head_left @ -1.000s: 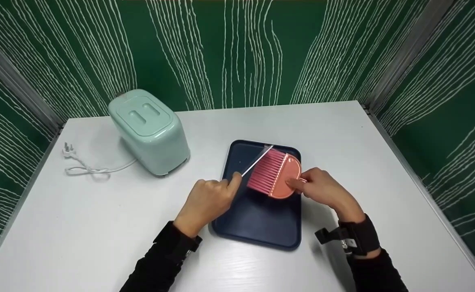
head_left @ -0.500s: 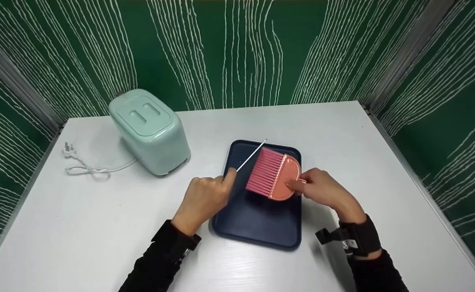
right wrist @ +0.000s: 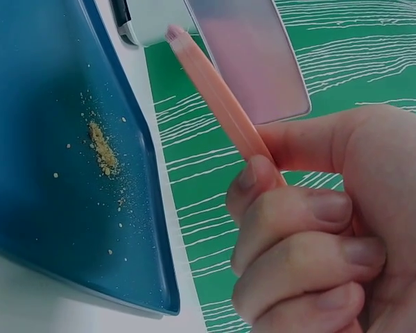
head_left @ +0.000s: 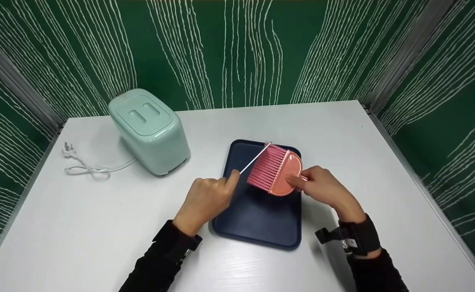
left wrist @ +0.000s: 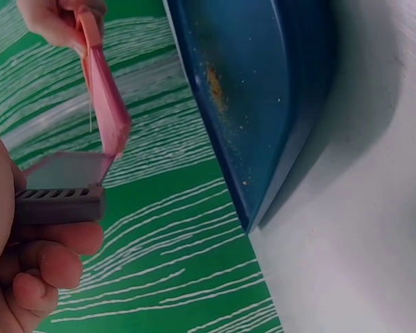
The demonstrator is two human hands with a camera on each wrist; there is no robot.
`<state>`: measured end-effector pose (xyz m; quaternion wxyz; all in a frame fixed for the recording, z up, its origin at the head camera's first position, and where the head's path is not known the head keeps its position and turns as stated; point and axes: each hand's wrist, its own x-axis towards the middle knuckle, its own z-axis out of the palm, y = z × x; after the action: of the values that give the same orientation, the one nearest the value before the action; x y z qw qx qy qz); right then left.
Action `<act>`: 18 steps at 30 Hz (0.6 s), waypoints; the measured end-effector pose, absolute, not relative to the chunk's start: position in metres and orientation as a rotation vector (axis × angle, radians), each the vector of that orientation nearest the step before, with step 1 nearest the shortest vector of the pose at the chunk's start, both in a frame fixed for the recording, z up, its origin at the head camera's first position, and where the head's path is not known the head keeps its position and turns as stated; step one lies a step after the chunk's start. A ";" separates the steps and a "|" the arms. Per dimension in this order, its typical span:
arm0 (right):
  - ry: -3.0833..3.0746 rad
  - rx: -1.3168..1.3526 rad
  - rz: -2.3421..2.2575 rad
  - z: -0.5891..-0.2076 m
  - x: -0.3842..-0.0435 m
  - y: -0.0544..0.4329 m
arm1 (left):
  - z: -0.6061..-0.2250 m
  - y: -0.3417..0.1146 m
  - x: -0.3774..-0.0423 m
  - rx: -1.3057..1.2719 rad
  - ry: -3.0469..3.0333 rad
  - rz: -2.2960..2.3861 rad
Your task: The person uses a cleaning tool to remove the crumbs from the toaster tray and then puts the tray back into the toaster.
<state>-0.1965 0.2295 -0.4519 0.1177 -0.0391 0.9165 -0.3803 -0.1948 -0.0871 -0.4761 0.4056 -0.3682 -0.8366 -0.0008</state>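
My right hand (head_left: 320,184) pinches a small orange brush (head_left: 286,176) by its rounded back, thumb on top. Its pink bristles (head_left: 263,168) point left, raised above a dark blue tray (head_left: 257,223). My left hand (head_left: 211,198) grips a thin flat translucent plate (head_left: 255,158), seen nearly edge-on from the head; a grey slotted part (left wrist: 59,205) shows at the fingers. In the left wrist view the plate meets the bristle tips. Yellowish-brown crumbs (right wrist: 102,149) lie in the tray, with finer specks scattered around them.
A mint-green toaster (head_left: 152,129) with a lid stands back left on the white table (head_left: 99,235). Its white cord and plug (head_left: 93,168) lie to the left. Green walls with white lines (head_left: 205,52) enclose the back and sides.
The plate's tip shifted away from the bristles to the left, then back right against them. The brush has risen slightly toward the tray's far edge. The tray stays put.
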 end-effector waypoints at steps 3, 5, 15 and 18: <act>2.661 -0.105 -1.102 -0.453 -0.197 0.229 | -0.474 -0.087 -0.194 -0.935 -2.097 -0.014; 2.640 -0.106 -1.099 -0.454 -0.196 0.229 | -0.473 -0.086 -0.193 -0.938 -2.087 -0.019; 2.594 -0.166 -1.026 -0.453 -0.195 0.229 | -0.470 -0.088 -0.193 -0.919 -2.089 -0.019; 2.591 -0.148 -1.033 -0.450 -0.195 0.232 | -0.472 -0.089 -0.195 -0.912 -2.106 -0.089</act>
<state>-0.1948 0.2316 -0.4503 0.1731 -0.0523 0.9135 -0.3643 -0.1946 -0.0885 -0.4719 0.4100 -0.3623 -0.8363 -0.0353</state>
